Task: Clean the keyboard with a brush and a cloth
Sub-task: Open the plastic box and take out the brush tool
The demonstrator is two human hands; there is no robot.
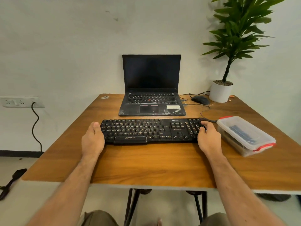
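A black dusty keyboard (146, 130) lies flat across the middle of the wooden table (146, 162). My left hand (92, 139) rests against its left end, fingers together and thumb up along the edge. At the right end, my right hand (208, 139) wraps over the number pad corner, fingers curled on the keys. Both hands grip the keyboard's ends. To the right stands a clear plastic box (244, 136) with red clips and a closed lid; something dark blue shows through it. No brush or cloth is plainly visible.
An open black laptop (151, 95) stands behind the keyboard. A black mouse (200, 100) and thin cables lie at the back right, beside a potted plant (221, 92). A wall socket (19, 101) with a black cord is at the left.
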